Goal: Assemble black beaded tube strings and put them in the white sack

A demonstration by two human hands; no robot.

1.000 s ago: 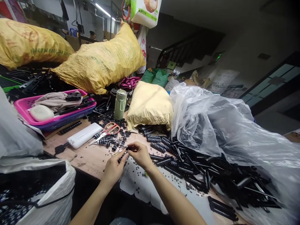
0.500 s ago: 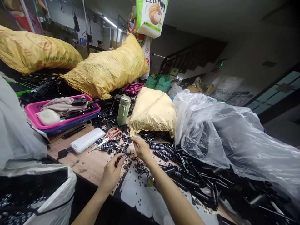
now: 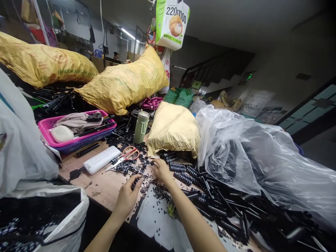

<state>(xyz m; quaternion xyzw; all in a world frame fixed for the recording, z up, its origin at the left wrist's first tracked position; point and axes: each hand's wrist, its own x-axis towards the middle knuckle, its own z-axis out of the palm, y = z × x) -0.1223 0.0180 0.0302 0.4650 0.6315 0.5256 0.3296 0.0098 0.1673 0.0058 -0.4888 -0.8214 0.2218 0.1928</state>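
Observation:
My left hand (image 3: 128, 196) is closed around a dark ridged piece (image 3: 135, 182), mostly hidden by the fingers; a thin metal rod (image 3: 145, 174) points from it towards the right. Just beyond, my right hand (image 3: 162, 170) has its fingers pinched together beside a small black disc (image 3: 152, 163). Whether the disc is in that pinch or behind it is unclear. Around both hands lie many tiny dark rings (image 3: 157, 190). Red-handled scissors (image 3: 128, 154) rest behind my left hand, next to more black discs and metal rods.
Black spotted rollers (image 3: 183, 177) and black tubes (image 3: 231, 210) pile up on the right, under clear plastic (image 3: 231, 140). A white power bank (image 3: 102, 160), green bottle (image 3: 141, 127), pink basket (image 3: 76, 143) and cream sack (image 3: 174, 126) stand behind. An open white bag (image 3: 81, 210) is at lower left.
The whole view has shifted a little, moving the scene right and down. My right hand's fingers are now at a black disc, and the rod at my left hand shows more clearly.

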